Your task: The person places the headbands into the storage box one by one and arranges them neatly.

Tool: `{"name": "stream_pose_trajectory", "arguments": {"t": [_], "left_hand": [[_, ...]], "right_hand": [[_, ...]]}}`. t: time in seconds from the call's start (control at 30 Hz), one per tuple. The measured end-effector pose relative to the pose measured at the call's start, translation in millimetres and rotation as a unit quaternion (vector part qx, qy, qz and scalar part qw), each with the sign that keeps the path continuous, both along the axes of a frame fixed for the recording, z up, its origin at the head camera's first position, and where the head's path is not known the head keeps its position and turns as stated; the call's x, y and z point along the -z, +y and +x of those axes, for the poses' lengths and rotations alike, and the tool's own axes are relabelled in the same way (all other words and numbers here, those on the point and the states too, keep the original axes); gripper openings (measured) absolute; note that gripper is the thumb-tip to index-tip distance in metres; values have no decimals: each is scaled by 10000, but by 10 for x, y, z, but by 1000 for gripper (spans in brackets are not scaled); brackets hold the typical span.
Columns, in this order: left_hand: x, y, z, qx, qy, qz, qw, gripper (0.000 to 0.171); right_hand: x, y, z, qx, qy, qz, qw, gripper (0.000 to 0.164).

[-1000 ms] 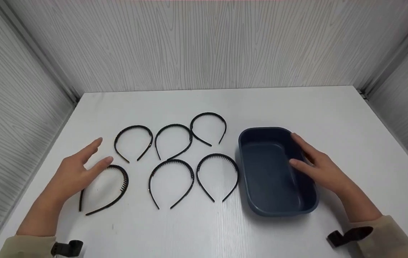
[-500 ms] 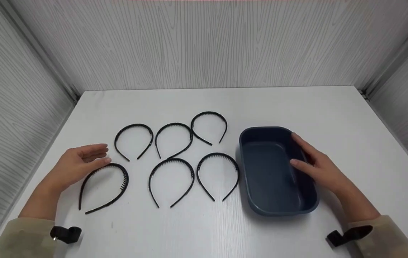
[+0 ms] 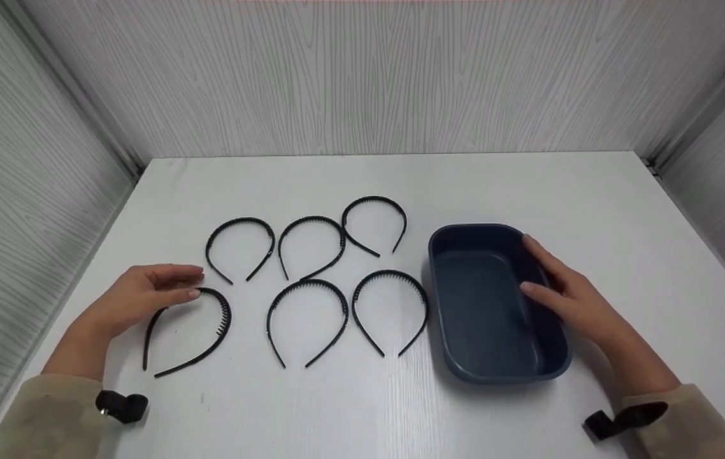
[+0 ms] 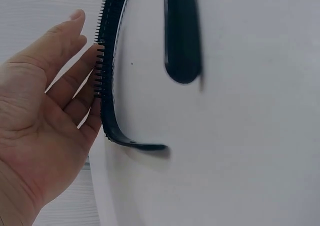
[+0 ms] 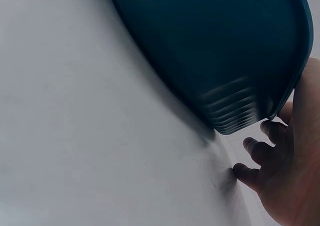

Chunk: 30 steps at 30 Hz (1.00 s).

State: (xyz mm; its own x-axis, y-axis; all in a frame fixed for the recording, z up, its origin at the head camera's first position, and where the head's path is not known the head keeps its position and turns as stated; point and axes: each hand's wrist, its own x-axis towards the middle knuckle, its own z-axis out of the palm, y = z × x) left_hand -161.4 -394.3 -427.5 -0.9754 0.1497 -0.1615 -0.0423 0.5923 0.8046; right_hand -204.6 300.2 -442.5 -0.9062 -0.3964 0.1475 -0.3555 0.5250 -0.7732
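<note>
Seen from the head, my left hand (image 3: 143, 296) is at the top of the leftmost black toothed headband (image 3: 227, 312). Its thumb overlaps the band's arch, while the fingers stretch out just beyond it, with a gap between. In the left wrist view some fingers (image 4: 75, 84) pass behind the toothed band and the thumb stands off to one side; contact is hard to tell. My right hand (image 3: 576, 299) grips the right wall of a dark blue rectangular tub (image 3: 483, 312), thumb inside and fingers outside. Nothing lies in the tub.
Several more black headbands lie flat on the white table (image 3: 311, 414): a back row including one headband (image 3: 272, 239), and a front pair ending in a headband (image 3: 427, 309) close to the tub's left wall. Pale wood-grain panels (image 3: 362, 76) enclose the back and sides.
My left hand has come down to the leftmost headband, its thumb and fingers drawing closer together. My right hand keeps its grip on the tub. The headbands stay put.
</note>
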Motion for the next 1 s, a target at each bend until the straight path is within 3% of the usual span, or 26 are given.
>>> {"name": "stream_pose_trajectory", "arguments": {"t": [0.33, 0.57, 1.0], "left_hand": [[70, 35, -54, 68, -212, -94, 9997, 54], [126, 54, -62, 142, 194, -411, 9989, 41], [156, 79, -79, 108, 572, -700, 9958, 28]], "right_hand": [[36, 32, 24, 46, -35, -6, 10000, 73], [22, 35, 47, 36, -142, -49, 9999, 74], [-14, 12, 18, 37, -53, 39, 10000, 73]]}}
